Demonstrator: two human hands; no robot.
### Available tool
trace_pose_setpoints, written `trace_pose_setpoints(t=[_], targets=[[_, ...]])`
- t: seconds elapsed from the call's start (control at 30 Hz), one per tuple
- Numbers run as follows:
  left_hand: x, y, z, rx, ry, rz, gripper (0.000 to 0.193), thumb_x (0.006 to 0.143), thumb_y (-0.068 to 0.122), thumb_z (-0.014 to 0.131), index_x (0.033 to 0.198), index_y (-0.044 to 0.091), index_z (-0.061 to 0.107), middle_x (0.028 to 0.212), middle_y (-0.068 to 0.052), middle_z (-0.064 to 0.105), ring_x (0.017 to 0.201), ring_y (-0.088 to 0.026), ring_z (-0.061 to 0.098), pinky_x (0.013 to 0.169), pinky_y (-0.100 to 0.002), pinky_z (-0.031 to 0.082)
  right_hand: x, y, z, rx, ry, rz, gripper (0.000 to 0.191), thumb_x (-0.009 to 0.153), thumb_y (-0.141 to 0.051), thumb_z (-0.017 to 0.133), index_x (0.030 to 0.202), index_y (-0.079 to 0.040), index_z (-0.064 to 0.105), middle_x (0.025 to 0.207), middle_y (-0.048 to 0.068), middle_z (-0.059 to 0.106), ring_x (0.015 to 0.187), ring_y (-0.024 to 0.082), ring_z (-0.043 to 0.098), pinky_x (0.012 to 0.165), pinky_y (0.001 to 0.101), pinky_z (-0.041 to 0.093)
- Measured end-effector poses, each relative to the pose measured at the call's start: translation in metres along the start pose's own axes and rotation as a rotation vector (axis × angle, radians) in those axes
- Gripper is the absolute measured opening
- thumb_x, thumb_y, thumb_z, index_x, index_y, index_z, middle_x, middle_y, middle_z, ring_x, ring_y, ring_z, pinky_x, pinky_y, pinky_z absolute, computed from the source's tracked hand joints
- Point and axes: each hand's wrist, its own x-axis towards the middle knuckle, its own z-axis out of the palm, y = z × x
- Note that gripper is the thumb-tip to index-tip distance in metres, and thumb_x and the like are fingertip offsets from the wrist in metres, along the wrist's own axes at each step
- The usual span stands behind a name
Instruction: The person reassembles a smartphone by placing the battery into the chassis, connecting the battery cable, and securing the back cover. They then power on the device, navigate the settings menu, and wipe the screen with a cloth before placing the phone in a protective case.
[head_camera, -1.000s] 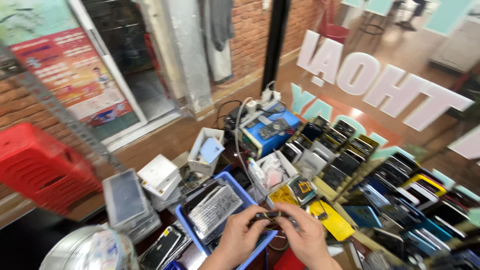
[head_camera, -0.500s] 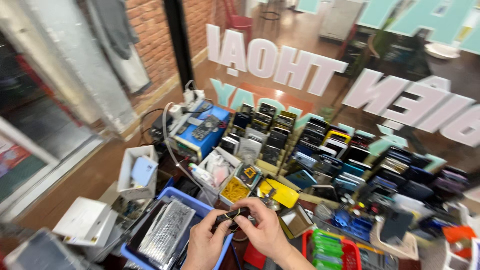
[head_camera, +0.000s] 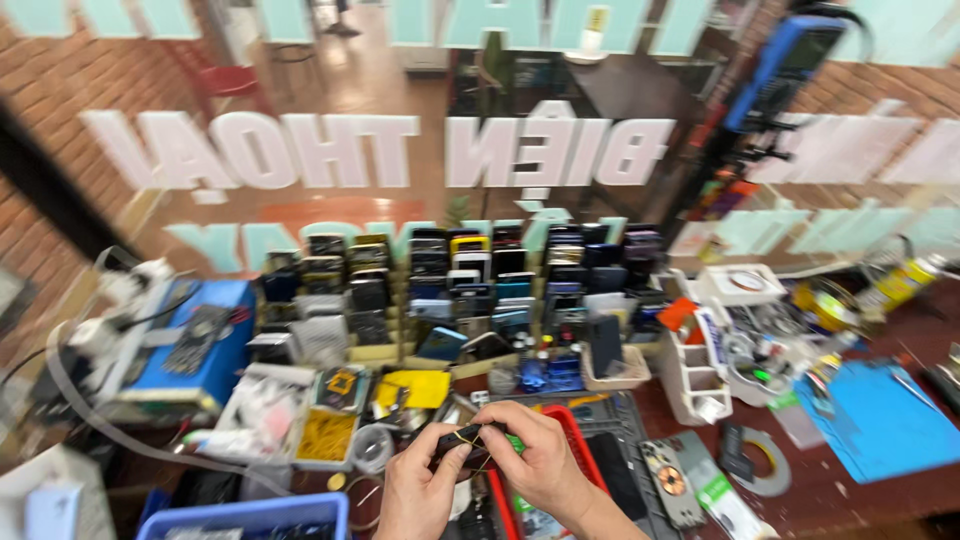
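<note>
Your left hand (head_camera: 425, 485) and right hand (head_camera: 540, 462) meet low in the middle of the view, fingers of both pinched on a small dark part (head_camera: 462, 441) held between them above the desk (head_camera: 850, 490). The blur hides what the part is, and thin yellowish bands seem to cross it.

Under your hands there is little spare room. A red tray (head_camera: 578, 440) lies just beneath your right hand, a dark work mat (head_camera: 625, 440) runs beside it, and a phone back panel (head_camera: 668, 482) rests on that mat. A blue bin (head_camera: 250, 512) sits at the bottom edge, just left of your left hand. A small box of yellow bits (head_camera: 326, 436) and a yellow pad (head_camera: 420, 388) stand near, up and to the left.

Rows of phones (head_camera: 470, 275) fill the back of the desk up to the glass window (head_camera: 480, 150). A blue station (head_camera: 195, 345) takes the left side. To the right, a white organiser (head_camera: 700, 380), a roll of tape (head_camera: 762, 462) and a blue mat (head_camera: 880, 420) lie well apart from your hands. The barest stretch of desk is at the lower right, near the front edge.
</note>
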Motion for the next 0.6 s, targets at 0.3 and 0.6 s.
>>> trace_pose_setpoints(t=[0.3, 0.6], targets=[[0.014, 0.02, 0.121, -0.009, -0.112, -0.037, 0.018, 0.087, 0.008, 0.071, 0.106, 0.007, 0.074, 0.082, -0.005, 0.08, 0.073, -0.01, 0.077, 0.063, -0.028, 0.067, -0.041, 0.053, -0.098, 0.465, 0.176, 0.325, 0.016, 0.094, -0.005, 0.066, 0.109, -0.001, 0.061, 0.099, 0.007, 0.073, 0.091, 0.012, 0.068, 0.082, 0.0293, 0.055], [0.011, 0.037, 0.294, -0.021, -0.163, -0.07, 0.015, 0.088, 0.007, 0.072, 0.103, 0.004, 0.072, 0.078, -0.006, 0.08, 0.068, -0.012, 0.077, 0.06, -0.029, 0.065, -0.083, 0.089, -0.274, 0.069, 0.076, 0.218, 0.012, 0.098, -0.008, 0.064, 0.107, -0.002, 0.065, 0.094, 0.007, 0.072, 0.085, 0.015, 0.068, 0.078, 0.0287, 0.055]])
